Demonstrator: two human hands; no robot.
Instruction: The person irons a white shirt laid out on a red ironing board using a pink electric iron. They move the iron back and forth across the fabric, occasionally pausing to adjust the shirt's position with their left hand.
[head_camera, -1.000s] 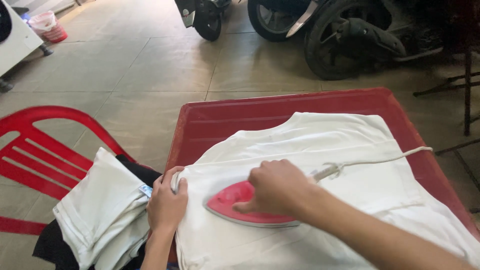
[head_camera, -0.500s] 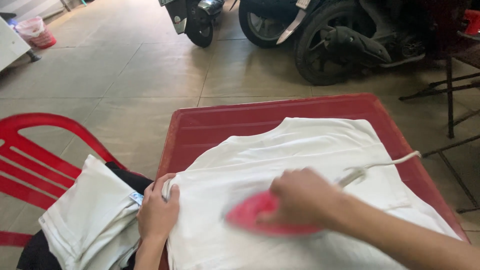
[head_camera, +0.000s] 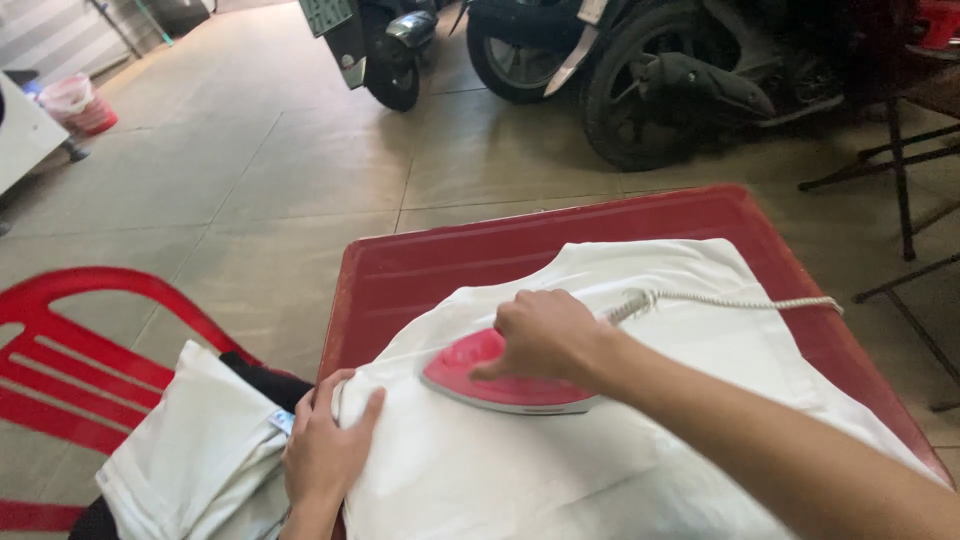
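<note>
White cloth of the shirt (head_camera: 560, 470) was pinned at nine o'clock by the left hand (head_camera: 325, 455), fingers spread narrow; the pink iron (head_camera: 490, 375), gripped by the right hand (head_camera: 545, 335), was probably best glided slowly.

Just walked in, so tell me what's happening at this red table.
A person is ironing. The right hand grips a pink iron pressed flat on a white garment spread over the red table. The left hand holds the garment's edge down at the table's near left side. The iron's cord trails off to the right. Folded white cloth lies on a red chair beside the table.
</note>
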